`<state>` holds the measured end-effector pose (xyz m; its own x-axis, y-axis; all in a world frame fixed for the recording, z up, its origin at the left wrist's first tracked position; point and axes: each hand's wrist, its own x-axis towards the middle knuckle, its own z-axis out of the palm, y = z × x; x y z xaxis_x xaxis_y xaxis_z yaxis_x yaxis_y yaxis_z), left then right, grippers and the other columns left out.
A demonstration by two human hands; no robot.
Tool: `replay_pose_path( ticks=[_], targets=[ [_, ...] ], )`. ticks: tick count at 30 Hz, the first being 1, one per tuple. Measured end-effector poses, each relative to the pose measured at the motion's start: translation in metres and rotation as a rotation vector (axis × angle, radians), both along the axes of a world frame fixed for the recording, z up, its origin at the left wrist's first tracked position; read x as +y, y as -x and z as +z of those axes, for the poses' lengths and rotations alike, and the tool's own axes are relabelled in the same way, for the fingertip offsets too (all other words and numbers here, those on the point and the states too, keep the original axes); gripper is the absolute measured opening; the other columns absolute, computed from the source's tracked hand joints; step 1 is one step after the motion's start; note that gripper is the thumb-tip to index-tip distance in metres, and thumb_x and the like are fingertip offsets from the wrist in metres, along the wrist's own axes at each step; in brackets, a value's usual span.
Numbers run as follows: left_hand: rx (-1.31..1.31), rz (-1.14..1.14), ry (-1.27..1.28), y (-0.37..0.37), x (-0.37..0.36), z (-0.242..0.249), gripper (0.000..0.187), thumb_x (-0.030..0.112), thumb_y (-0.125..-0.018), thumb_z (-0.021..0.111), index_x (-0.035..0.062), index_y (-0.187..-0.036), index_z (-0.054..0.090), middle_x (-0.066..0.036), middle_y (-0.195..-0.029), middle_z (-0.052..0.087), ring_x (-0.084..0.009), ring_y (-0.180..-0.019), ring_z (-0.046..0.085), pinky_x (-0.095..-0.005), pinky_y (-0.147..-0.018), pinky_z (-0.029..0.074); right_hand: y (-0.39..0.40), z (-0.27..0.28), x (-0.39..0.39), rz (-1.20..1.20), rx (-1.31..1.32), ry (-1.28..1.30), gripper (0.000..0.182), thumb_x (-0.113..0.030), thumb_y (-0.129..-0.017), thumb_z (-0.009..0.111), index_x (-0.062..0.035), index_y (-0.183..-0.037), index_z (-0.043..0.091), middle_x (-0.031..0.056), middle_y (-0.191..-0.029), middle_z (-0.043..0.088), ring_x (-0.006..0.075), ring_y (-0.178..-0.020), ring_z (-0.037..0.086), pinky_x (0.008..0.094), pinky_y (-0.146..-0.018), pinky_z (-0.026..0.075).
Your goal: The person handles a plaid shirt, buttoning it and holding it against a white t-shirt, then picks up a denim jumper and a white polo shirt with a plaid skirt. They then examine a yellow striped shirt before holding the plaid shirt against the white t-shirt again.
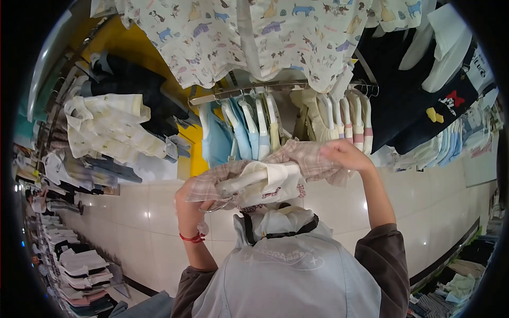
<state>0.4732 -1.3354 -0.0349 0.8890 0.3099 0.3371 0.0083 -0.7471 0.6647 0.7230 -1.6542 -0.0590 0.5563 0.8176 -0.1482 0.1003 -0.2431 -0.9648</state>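
A pinkish-beige plaid shirt point(297, 153) is stretched between my hands, over a white garment point(273, 183) with a small dark-red print. A white clothes hanger point(249, 179) sits inside, its metal hook point(218, 205) pointing toward me at the lower left. My left hand point(186, 195), with a red string bracelet at the wrist, is closed around the hanger near the hook; plaid cloth partly hides its fingers. My right hand point(345, 155) is closed on the far right part of the plaid shirt and holds it up.
Ahead is a metal rail point(249, 91) with blue point(216, 140), cream and pink-trimmed clothes on white hangers. Above hangs an animal-print garment point(275, 40). Yellow checked shirts point(108, 124) hang left, dark clothes point(424, 114) right. Folded stacks point(85, 267) stand lower left. A person point(45, 202) is far left.
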Motion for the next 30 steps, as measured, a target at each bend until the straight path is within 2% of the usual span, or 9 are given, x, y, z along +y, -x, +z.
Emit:
replay_pose_path(
  ticks=[4, 8, 12, 15, 18, 21, 23, 25, 30],
  targets=[
    [0.053, -0.094, 0.021, -0.007, -0.005, 0.002, 0.028, 0.004, -0.060, 0.070, 0.0041, -0.088, 0.064, -0.012, -0.086, 0.063, -0.0280, -0.076, 0.061, -0.0322, -0.067, 0.047, -0.008, 0.003, 0.010, -0.562, 0.244, -0.539, 0.027, -0.024, -0.094, 0.045, -0.0008, -0.101, 0.056, 0.0031, -0.095, 0.060, 0.0082, -0.084, 0.055, 0.0228, -0.077, 0.044],
    [0.196, 0.002, -0.027, -0.026, -0.016, 0.000, 0.023, 0.010, -0.064, 0.071, 0.0044, -0.086, 0.065, -0.013, -0.089, 0.063, -0.0308, -0.078, 0.060, -0.0351, -0.068, 0.047, -0.003, 0.034, 0.002, -0.586, 0.109, -0.665, 0.028, -0.024, -0.094, 0.043, 0.0003, -0.102, 0.055, 0.0031, -0.092, 0.060, 0.0083, -0.082, 0.055, 0.0215, -0.074, 0.044],
    [0.244, 0.210, -0.131, -0.034, -0.014, -0.010, 0.025, 0.013, -0.066, 0.070, 0.0031, -0.089, 0.063, -0.015, -0.091, 0.063, -0.0329, -0.077, 0.059, -0.0352, -0.067, 0.047, 0.009, 0.048, -0.038, -0.388, -0.474, -0.243, 0.023, -0.019, -0.087, 0.053, 0.0020, -0.085, 0.061, 0.0040, -0.072, 0.061, 0.0108, -0.063, 0.051, 0.0245, -0.060, 0.042],
    [0.136, 0.255, 0.008, -0.024, 0.000, -0.010, 0.030, 0.009, -0.065, 0.066, 0.0005, -0.093, 0.061, -0.015, -0.090, 0.062, -0.0296, -0.078, 0.059, -0.0327, -0.069, 0.046, 0.020, 0.036, -0.051, -0.308, -0.617, -0.119, 0.016, -0.015, -0.081, 0.060, 0.0009, -0.086, 0.062, 0.0077, -0.067, 0.059, 0.0143, -0.059, 0.052, 0.0269, -0.058, 0.043],
    [0.018, 0.213, 0.186, -0.017, 0.009, -0.003, 0.035, 0.000, -0.063, 0.057, -0.0048, -0.098, 0.057, -0.010, -0.091, 0.059, -0.0186, -0.083, 0.056, -0.0283, -0.077, 0.044, 0.034, -0.002, -0.048, -0.294, -0.565, -0.014, 0.017, -0.012, -0.075, 0.064, -0.0007, -0.086, 0.060, 0.0135, -0.067, 0.059, 0.0229, -0.060, 0.057, 0.0317, -0.060, 0.046],
    [-0.057, 0.221, 0.230, -0.018, 0.009, -0.004, 0.035, -0.001, -0.064, 0.056, -0.0054, -0.098, 0.057, -0.010, -0.092, 0.059, -0.0171, -0.085, 0.056, -0.0281, -0.077, 0.044, 0.055, -0.049, -0.038, -0.224, -0.655, 0.273, 0.018, -0.012, -0.072, 0.064, -0.0014, -0.086, 0.059, 0.0172, -0.071, 0.060, 0.0321, -0.064, 0.060, 0.0391, -0.061, 0.047],
    [-0.163, 0.244, 0.211, -0.024, 0.008, -0.009, 0.035, -0.002, -0.063, 0.055, -0.0054, -0.098, 0.057, -0.009, -0.087, 0.058, -0.0166, -0.077, 0.054, -0.0269, -0.073, 0.043, 0.082, -0.080, -0.025, -0.158, -0.639, 0.179, 0.023, -0.012, -0.075, 0.062, -0.0017, -0.094, 0.055, 0.0182, -0.074, 0.061, 0.0399, -0.066, 0.057, 0.0433, -0.060, 0.046],
    [-0.203, 0.264, 0.251, -0.029, 0.004, -0.008, 0.035, -0.003, -0.063, 0.054, -0.0055, -0.098, 0.057, -0.009, -0.084, 0.058, -0.0156, -0.073, 0.053, -0.0256, -0.071, 0.043, 0.103, -0.134, -0.012, 0.012, -0.715, 0.233, 0.026, -0.013, -0.077, 0.059, -0.0026, -0.100, 0.053, 0.0202, -0.074, 0.060, 0.0401, -0.069, 0.057, 0.0454, -0.063, 0.046],
    [-0.227, 0.268, 0.240, -0.029, -0.009, 0.009, 0.033, -0.004, -0.064, 0.054, -0.0061, -0.096, 0.057, -0.009, -0.086, 0.057, -0.0127, -0.075, 0.053, -0.0235, -0.070, 0.042, 0.110, -0.116, 0.014, 0.040, -0.563, 0.351, 0.031, -0.017, -0.077, 0.055, 0.0010, -0.102, 0.050, 0.0214, -0.078, 0.060, 0.0389, -0.071, 0.058, 0.0461, -0.065, 0.046]
  ],
)
